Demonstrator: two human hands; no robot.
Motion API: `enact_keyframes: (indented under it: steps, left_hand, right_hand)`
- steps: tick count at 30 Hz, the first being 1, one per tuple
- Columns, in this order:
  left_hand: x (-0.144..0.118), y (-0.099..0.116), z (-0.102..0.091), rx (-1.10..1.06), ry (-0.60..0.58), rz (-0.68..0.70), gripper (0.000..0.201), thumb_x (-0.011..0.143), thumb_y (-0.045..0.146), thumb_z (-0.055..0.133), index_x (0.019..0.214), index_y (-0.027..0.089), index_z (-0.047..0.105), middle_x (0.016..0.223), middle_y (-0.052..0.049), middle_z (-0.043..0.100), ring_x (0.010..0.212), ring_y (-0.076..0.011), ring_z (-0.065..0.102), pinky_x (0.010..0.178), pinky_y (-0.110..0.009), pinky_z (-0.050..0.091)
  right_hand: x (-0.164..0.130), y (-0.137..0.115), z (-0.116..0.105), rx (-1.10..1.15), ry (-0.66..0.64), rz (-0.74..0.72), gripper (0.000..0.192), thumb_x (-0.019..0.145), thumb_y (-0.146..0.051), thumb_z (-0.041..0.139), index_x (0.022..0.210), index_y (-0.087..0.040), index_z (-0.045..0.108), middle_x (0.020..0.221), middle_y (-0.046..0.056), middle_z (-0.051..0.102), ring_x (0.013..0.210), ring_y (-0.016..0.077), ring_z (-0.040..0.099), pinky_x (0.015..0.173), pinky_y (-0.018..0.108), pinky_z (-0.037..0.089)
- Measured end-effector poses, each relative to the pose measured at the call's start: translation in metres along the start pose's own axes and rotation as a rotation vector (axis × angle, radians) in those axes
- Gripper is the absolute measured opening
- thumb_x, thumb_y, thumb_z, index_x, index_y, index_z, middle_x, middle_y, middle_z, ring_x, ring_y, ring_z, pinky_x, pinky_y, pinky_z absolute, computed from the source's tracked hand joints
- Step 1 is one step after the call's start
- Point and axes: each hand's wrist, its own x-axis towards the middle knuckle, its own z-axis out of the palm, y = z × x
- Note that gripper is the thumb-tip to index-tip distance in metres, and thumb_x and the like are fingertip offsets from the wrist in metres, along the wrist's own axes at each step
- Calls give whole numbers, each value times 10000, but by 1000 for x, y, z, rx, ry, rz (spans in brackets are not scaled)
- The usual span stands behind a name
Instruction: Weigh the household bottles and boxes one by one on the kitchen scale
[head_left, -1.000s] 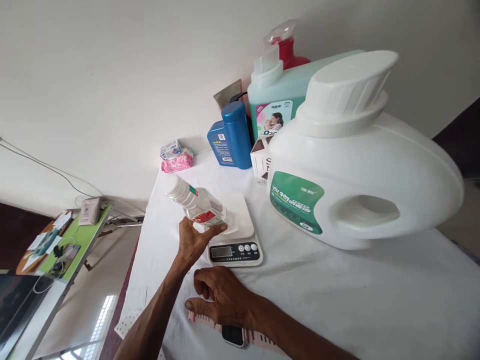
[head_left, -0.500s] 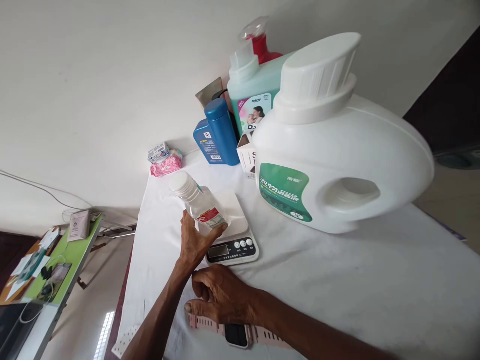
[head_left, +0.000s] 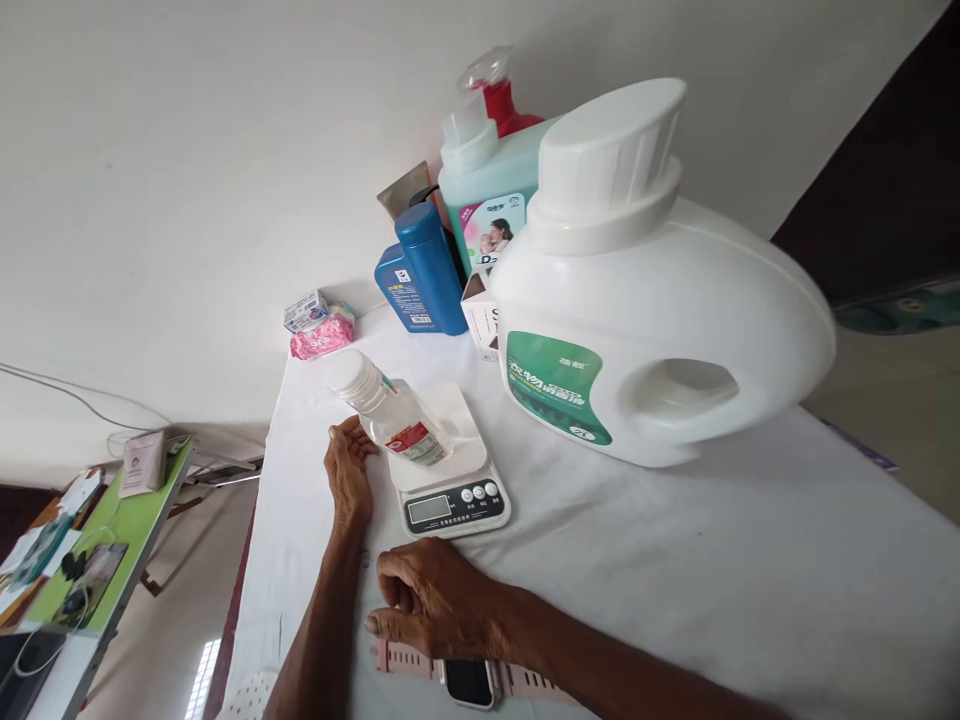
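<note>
The cap-up bottle [head_left: 397,420] is flanked at left by the left hand [head_left: 349,475], closer than the right hand [head_left: 442,597], both empty.

table [head_left: 637,600], draped in white cloth [head_left: 750,590]. directly on it: one kitchen scale [head_left: 471,460], white; one watch [head_left: 470,684], pink strap [head_left: 406,660]; one large white jug [head_left: 675,290], green label [head_left: 555,388]; one blue bottle [head_left: 429,272]; one printed box [head_left: 481,315], partly hidden by jug; one pink packet [head_left: 322,338], far corner.
</note>
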Motion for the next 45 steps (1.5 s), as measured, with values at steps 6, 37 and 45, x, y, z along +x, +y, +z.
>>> enact_keyframes:
  steps: [6,37,45]
  left_hand:
    - [-3,0,-1,35,-54,17,613,985,720,500,1105,176,758,893,-82,737,797,-187,681,738,-316,516]
    - [70,80,100,240,-311,266,465,717,370,884,1085,184,667,1057,-94,764,973,-258,729,778,-352,584]
    - [97,35,145,418,-282,260,472,686,358,928,1017,205,629,1075,-83,760,970,-255,714,846,-361,548]
  right_hand:
    - [-1,-4,-3,22,4,-7,301,795,-312,752,714,-207,483,693,-53,553,633,99,507,627,228,373]
    - [-2,-7,-1,32,32,51,256,794,-273,734,694,-198,511,644,-55,559,588,91,512,607,216,362]
    - [-2,-1,2,23,25,48,235,800,-242,701,695,-203,494,645,-53,540,598,98,494,597,232,334]
